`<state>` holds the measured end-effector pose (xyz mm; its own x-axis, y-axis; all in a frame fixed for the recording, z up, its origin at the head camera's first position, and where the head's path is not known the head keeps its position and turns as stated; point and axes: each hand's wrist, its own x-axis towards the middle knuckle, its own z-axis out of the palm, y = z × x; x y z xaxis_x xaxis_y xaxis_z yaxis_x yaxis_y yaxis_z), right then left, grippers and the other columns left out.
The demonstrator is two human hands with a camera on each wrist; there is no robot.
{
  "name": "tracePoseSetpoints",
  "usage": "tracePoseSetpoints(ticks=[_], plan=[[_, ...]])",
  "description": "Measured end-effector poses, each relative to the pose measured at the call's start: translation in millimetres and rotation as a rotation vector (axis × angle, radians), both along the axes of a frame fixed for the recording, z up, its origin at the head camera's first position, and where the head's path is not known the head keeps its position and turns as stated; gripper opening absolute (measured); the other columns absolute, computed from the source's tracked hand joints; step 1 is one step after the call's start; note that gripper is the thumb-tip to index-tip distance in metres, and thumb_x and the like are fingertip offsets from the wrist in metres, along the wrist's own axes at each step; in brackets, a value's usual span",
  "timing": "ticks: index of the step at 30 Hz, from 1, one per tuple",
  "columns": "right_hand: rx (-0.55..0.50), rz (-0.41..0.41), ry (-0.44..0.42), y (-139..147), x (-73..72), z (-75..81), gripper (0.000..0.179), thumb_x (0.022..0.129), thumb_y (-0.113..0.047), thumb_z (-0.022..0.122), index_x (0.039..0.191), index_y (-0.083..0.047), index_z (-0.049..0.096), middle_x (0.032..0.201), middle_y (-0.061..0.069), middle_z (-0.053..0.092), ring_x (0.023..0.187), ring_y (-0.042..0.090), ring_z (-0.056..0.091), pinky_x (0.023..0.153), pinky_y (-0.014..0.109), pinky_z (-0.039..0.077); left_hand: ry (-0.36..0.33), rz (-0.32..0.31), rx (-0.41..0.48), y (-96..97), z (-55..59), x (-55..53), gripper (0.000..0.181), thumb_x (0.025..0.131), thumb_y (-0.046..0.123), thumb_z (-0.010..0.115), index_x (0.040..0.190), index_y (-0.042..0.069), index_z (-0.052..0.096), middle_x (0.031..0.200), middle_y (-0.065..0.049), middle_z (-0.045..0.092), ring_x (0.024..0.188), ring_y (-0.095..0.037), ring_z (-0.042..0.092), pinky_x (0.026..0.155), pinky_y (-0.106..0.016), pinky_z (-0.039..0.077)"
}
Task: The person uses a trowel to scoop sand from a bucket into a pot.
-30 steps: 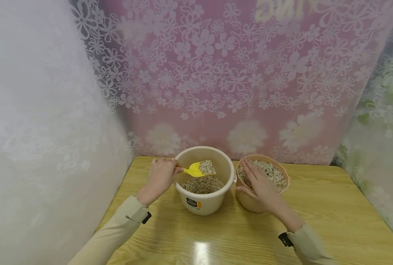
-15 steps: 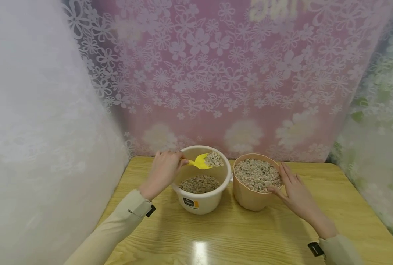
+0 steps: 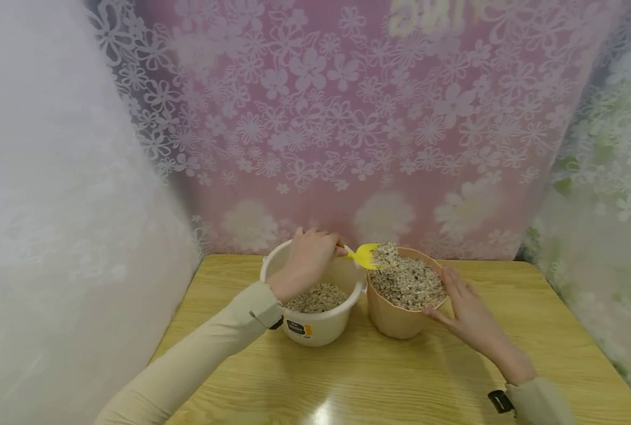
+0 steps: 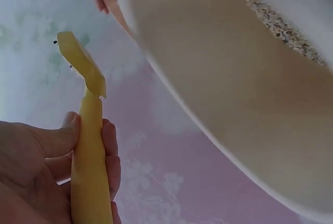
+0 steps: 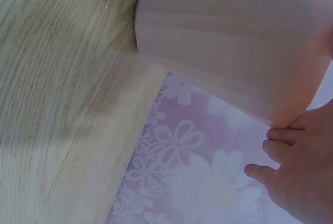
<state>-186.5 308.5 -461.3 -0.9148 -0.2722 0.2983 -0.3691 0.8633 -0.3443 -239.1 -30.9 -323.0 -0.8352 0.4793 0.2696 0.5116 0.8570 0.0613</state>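
Note:
My left hand [image 3: 307, 260] reaches across the white bucket [image 3: 323, 330] and grips a small yellow shovel [image 3: 365, 255] by its handle. In the left wrist view, thumb and fingers wrap the yellow handle [image 4: 91, 166]. Pale mixed grit [image 3: 385, 255] is heaped on the blade, which overlaps the left rim of the peach pot [image 3: 400, 324]. Similar grit [image 3: 411, 286] fills that pot close to its rim. My right hand [image 3: 471, 321] rests against the pot's right side, fingers extended and thumb at the near rim. In the right wrist view, fingertips [image 5: 281, 133] touch the pot wall.
Bucket and pot stand side by side on a wood-grain table [image 3: 368, 383]. More grit [image 3: 317, 298] lies low in the bucket. A pink flowered curtain [image 3: 315, 147] hangs right behind them, with pale sheets [image 3: 81, 236] at either side.
My left hand has carried the loaded shovel rightward from over the bucket to the pot's left rim. My right hand has gone from over the pot's grit to its right side.

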Motion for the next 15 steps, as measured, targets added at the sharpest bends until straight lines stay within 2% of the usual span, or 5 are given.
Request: tracePoseSetpoints(ticks=[2, 6, 9, 10, 15], plan=[[-0.004, -0.004, 0.001, -0.6, 0.7, -0.5, 0.107, 0.093, -0.048, 0.070, 0.160, 0.002, 0.004, 0.163, 0.032, 0.014, 0.148, 0.049, 0.020, 0.118, 0.063, 0.014, 0.000, 0.005, -0.043, 12.8, 2.5, -3.4, 0.027, 0.099, 0.043, 0.059, 0.105, 0.022, 0.075, 0.102, 0.005, 0.076, 0.092, -0.018, 0.062, 0.087, -0.039, 0.042], [-0.004, -0.013, -0.001, -1.9, 2.1, -1.0, 0.107, 0.093, -0.049, 0.070, 0.161, 0.001, 0.004, 0.163, 0.032, 0.015, 0.147, 0.050, 0.022, 0.117, 0.064, 0.017, 0.004, 0.000, -0.146, 36.3, 4.5, -9.7, 0.021, 0.099, 0.039, 0.062, 0.100, 0.022, 0.074, 0.102, 0.007, 0.075, 0.090, -0.017, 0.060, 0.086, -0.038, 0.040], [-0.011, -0.017, -0.010, -2.4, 2.5, -1.1, 0.107, 0.093, -0.049, 0.070, 0.161, -0.001, 0.003, 0.164, 0.031, 0.013, 0.147, 0.051, 0.022, 0.117, 0.064, 0.016, -0.008, -0.022, -0.196, 50.8, 1.2, -14.0, 0.015, 0.101, 0.034, 0.063, 0.100, 0.025, 0.075, 0.099, 0.010, 0.075, 0.084, -0.014, 0.056, 0.079, -0.033, 0.034], [-0.013, -0.017, -0.011, -2.5, 2.6, -1.2, 0.107, 0.093, -0.049, 0.070, 0.161, -0.001, 0.003, 0.164, 0.031, 0.013, 0.147, 0.051, 0.022, 0.117, 0.063, 0.016, -0.010, -0.028, -0.208, 55.2, -0.6, -15.4, 0.016, 0.101, 0.035, 0.063, 0.096, 0.026, 0.074, 0.096, 0.010, 0.074, 0.081, -0.013, 0.054, 0.078, -0.032, 0.032], [-0.031, -0.014, -0.007, -2.4, 2.8, -2.7, 0.107, 0.092, -0.048, 0.072, 0.161, 0.002, 0.005, 0.165, 0.029, 0.012, 0.148, 0.050, 0.021, 0.117, 0.063, 0.016, -0.048, -0.032, -0.263, 75.7, -9.5, -18.8, 0.022, 0.099, 0.043, 0.061, 0.088, 0.029, 0.074, 0.086, 0.012, 0.070, 0.072, -0.011, 0.042, 0.073, -0.032, 0.022]])
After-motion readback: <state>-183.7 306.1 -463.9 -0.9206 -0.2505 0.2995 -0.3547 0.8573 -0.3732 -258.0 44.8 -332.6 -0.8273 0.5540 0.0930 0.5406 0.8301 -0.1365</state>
